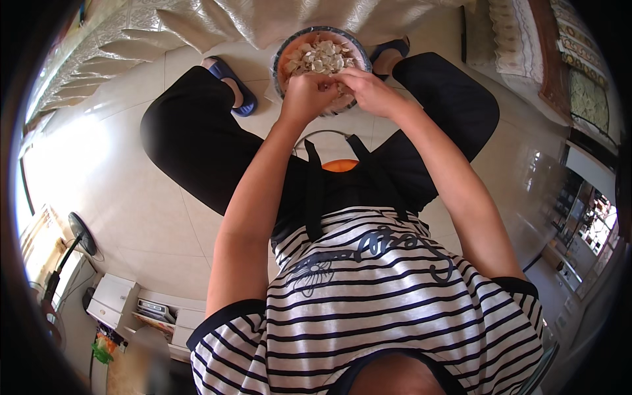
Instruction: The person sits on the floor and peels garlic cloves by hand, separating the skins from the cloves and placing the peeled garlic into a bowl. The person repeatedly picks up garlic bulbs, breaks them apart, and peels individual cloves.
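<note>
A round basin [365,52] with a dark speckled rim and a pinkish inside stands on the floor between the feet. Many pale, thin, flake-like pieces [323,56] lie heaped in it; their kind cannot be told. Over the basin's near edge my left hand [310,94] is curled, its fingertips pinched together. My right hand [368,89] meets it from the right, the fingers of both hands touching. Whatever small thing is between the fingertips is hidden. Thin clear plastic shows around the basin's side.
A pale patterned cloth [197,24] hangs to the floor beyond the basin. Feet in blue slippers [242,101] rest on both sides of it. An orange rounded thing [339,165] shows between the thighs. A standing fan [81,232] and a white cabinet [111,296] are at the lower left.
</note>
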Motion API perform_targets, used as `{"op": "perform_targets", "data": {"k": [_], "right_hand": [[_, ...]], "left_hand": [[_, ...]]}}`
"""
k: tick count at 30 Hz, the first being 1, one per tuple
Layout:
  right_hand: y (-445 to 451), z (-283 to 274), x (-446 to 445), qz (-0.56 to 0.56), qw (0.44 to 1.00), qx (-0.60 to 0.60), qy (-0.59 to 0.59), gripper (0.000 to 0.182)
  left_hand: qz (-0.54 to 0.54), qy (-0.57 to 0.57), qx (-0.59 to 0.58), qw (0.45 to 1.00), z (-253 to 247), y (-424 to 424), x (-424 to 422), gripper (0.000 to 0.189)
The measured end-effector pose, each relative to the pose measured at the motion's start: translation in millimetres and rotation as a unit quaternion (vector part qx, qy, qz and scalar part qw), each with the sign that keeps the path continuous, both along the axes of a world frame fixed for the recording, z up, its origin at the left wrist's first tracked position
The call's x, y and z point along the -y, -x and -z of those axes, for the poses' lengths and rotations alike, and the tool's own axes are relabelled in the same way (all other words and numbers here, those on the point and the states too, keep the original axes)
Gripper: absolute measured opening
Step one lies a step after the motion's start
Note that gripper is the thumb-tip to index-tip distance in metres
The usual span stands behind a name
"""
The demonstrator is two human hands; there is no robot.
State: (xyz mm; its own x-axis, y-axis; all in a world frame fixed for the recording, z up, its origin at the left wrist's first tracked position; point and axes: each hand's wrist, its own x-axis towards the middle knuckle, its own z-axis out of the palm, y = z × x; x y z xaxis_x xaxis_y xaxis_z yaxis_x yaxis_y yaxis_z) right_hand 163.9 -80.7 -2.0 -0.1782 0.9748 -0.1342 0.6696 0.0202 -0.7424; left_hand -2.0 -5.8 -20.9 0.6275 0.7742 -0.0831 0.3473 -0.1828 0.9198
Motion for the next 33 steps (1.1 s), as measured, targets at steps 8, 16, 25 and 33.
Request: {"op": "perform_targets", "data": {"k": [8,16,25,33], "right_hand": [[12.7,-5.8,2.6,0.133,0.987,-0.087,0.035,0.028],[6.2,1.4,6.7,0.187,0.968,-0.166,0.024,0.027],[7.2,0.8,8.2,0.216,0.952,-0.198,0.084,0.025],[5.5,-9.8,4.3,0.185,0.952,-0.241,0.026,0.021]], "left_hand": [[-0.111,-0.019,-0.042,0.993,6.4,0.6,-2.4,0.021],[-0.083,0.215,0.057,0.971,6.3,3.2,-8.2,0.023],[-0.065,0.107,-0.011,0.992,20.2,2.1,-4.3,0.027],[-0.072,0.263,0.076,0.959,-0.2,2.4,-4.7,0.022]]}}
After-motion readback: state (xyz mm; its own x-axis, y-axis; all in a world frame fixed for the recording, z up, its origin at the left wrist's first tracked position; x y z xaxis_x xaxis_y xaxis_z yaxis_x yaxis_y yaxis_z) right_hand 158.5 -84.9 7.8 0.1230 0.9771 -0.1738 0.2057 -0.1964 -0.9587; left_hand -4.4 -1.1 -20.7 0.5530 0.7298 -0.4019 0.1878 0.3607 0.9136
